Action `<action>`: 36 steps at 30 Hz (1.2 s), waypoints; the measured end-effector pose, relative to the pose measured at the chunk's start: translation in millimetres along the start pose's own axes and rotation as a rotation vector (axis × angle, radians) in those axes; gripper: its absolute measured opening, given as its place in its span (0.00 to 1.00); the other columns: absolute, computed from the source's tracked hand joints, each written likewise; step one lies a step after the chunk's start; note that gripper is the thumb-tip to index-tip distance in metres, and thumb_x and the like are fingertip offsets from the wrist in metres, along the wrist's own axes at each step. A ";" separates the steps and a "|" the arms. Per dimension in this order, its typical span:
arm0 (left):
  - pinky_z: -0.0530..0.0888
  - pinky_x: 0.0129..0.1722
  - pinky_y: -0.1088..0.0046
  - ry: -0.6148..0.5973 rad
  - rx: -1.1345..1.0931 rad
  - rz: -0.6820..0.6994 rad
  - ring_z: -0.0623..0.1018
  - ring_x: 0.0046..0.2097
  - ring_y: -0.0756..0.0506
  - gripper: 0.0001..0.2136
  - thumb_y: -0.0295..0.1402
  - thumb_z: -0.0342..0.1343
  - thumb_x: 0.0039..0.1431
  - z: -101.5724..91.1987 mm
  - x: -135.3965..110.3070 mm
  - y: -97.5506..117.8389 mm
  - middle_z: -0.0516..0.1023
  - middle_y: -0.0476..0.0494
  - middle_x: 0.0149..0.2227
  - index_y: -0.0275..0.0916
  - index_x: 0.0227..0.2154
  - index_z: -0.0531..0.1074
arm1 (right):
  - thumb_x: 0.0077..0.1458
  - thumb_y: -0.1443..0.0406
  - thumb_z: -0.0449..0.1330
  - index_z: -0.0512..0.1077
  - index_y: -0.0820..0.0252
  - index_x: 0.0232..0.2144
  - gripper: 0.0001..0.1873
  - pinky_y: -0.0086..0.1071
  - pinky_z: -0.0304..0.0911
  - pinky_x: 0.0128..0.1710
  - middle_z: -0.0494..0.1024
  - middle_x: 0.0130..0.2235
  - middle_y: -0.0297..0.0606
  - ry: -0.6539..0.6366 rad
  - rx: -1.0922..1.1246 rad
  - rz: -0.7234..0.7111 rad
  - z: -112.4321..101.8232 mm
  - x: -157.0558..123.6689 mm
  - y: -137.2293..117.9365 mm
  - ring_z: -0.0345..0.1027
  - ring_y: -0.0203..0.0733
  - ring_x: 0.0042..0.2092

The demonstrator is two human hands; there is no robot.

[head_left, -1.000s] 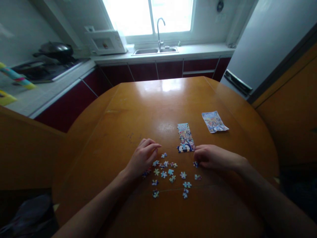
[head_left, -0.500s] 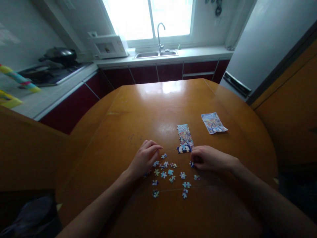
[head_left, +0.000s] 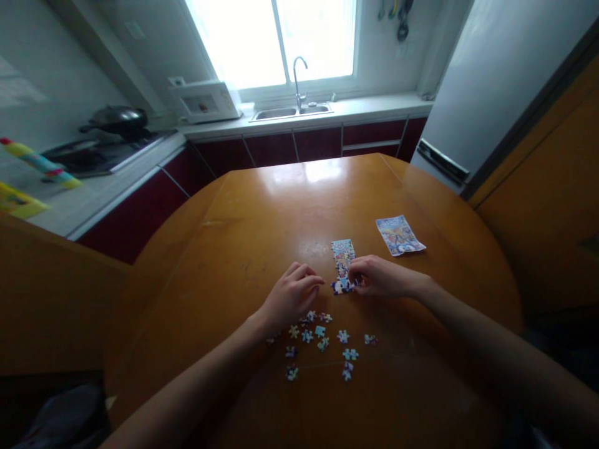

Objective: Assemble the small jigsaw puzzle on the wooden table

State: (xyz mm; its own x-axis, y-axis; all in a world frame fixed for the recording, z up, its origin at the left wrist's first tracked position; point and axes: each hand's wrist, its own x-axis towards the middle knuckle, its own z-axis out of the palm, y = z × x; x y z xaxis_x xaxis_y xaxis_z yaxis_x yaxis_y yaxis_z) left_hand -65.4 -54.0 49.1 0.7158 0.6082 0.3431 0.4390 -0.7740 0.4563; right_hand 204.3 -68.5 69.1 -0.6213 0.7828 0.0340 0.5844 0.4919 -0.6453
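We had both hands over the brown wooden table (head_left: 262,218), w/ the partly joined puzzle (head_left: 343,251) lying flat approx. mid-table, betw. & just beyond the hands. Our R hand (head_left: 381,276) was at its near R corner, covering part of that side, fingers bunched in toward the dark blue & white bit; the fingertips were mostly hidden, so we couldn't tell if they held a pc. Our L hand (head_left: 292,293) was L of the puzzle, a bit apart from it, fingers loosely bent & parted, index pointing at the near L edge. Loose pcs. (head_left: 320,331) were spread on our side of the puzzle, approx. a dozen, some right by the L hand, one lone pc. (head_left: 370,339) out to the R. Beyond the R hand we had a colourful printed sheet (head_left: 400,236), slightly creased. Across the room: sink (head_left: 276,113) under the window, microwave (head_left: 206,101) to its L, dark pan (head_left: 115,118) on the stove, tall fridge (head_left: 458,106) on the R.
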 end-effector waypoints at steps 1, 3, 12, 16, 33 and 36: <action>0.74 0.45 0.62 -0.004 -0.009 -0.004 0.70 0.45 0.43 0.09 0.26 0.53 0.65 3.2 3.3 -3.5 0.76 0.42 0.41 0.42 0.43 0.77 | 0.49 0.74 0.61 0.74 0.60 0.29 0.06 0.29 0.59 0.33 0.75 0.30 0.34 0.004 0.005 0.004 1.8 5.2 2.9 0.66 0.36 0.32; 0.74 0.46 0.62 -0.009 -0.023 -0.010 0.70 0.45 0.42 0.09 0.26 0.54 0.65 9.6 8.1 -9.3 0.76 0.42 0.41 0.41 0.43 0.77 | 0.49 0.73 0.62 0.74 0.60 0.30 0.05 0.29 0.59 0.33 0.76 0.30 0.34 0.004 0.010 0.005 6.8 14.5 8.1 0.65 0.36 0.31; 0.73 0.47 0.61 -0.019 -0.123 -0.062 0.70 0.46 0.42 0.12 0.25 0.53 0.64 24.1 4.2 -17.6 0.75 0.42 0.42 0.41 0.45 0.77 | 0.52 0.71 0.62 0.74 0.61 0.28 0.02 0.29 0.57 0.34 0.74 0.29 0.35 0.075 -0.024 0.053 25.9 33.2 16.4 0.64 0.36 0.33; 0.73 0.48 0.59 -0.057 -0.113 -0.043 0.69 0.47 0.42 0.14 0.24 0.54 0.63 24.0 4.0 -17.8 0.75 0.42 0.43 0.42 0.47 0.76 | 0.53 0.69 0.63 0.75 0.61 0.28 0.01 0.29 0.57 0.33 0.74 0.30 0.35 0.073 -0.032 0.076 26.2 34.7 16.7 0.64 0.35 0.32; 0.73 0.49 0.60 -0.066 -0.084 -0.037 0.69 0.48 0.42 0.13 0.24 0.53 0.63 24.8 5.4 -16.8 0.75 0.42 0.44 0.42 0.47 0.76 | 0.58 0.67 0.61 0.79 0.54 0.35 0.06 0.32 0.62 0.40 0.77 0.38 0.38 0.131 -0.110 0.044 22.5 25.6 21.8 0.70 0.40 0.39; 0.73 0.49 0.60 -0.077 -0.078 -0.030 0.69 0.48 0.42 0.13 0.24 0.53 0.63 23.9 5.6 -16.2 0.75 0.42 0.44 0.43 0.47 0.76 | 0.60 0.66 0.61 0.81 0.51 0.38 0.08 0.33 0.61 0.39 0.77 0.40 0.38 0.129 -0.141 0.004 23.2 20.0 24.5 0.69 0.41 0.41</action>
State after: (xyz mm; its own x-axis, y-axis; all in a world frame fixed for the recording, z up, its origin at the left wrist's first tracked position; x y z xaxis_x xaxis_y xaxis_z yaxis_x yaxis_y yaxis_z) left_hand -55.6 -42.2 24.1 0.7438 0.6132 0.2660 0.4189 -0.7378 0.5293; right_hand 194.1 -49.7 36.3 -0.5520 0.8228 0.1354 0.6599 0.5303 -0.5323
